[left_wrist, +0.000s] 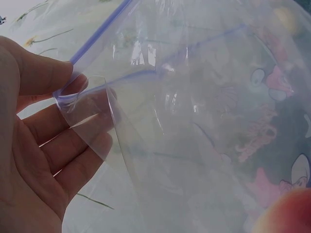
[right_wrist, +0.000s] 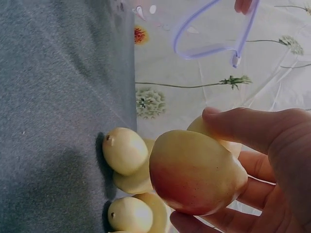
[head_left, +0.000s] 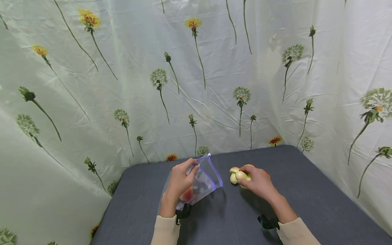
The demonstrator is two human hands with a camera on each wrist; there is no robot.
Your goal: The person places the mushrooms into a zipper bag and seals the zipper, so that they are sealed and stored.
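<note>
A clear zip bag (head_left: 202,182) with a purple zip edge hangs from my left hand (head_left: 179,180), which pinches its rim between thumb and fingers. The bag's mouth faces right, and a red-yellow fruit (head_left: 186,194) lies inside. In the left wrist view the thumb presses the purple strip (left_wrist: 99,36) of the bag. My right hand (head_left: 260,183) is at the pile of pale yellow fruit (head_left: 234,178); in the right wrist view its thumb and fingers grip a yellow fruit with a red blush (right_wrist: 194,172), with another partly hidden behind it.
A dark grey cloth-covered table (head_left: 137,200) lies under both hands. More pale fruits (right_wrist: 129,213) rest on it beside the right hand. A white curtain (head_left: 137,85) printed with dandelions hangs behind and at both sides.
</note>
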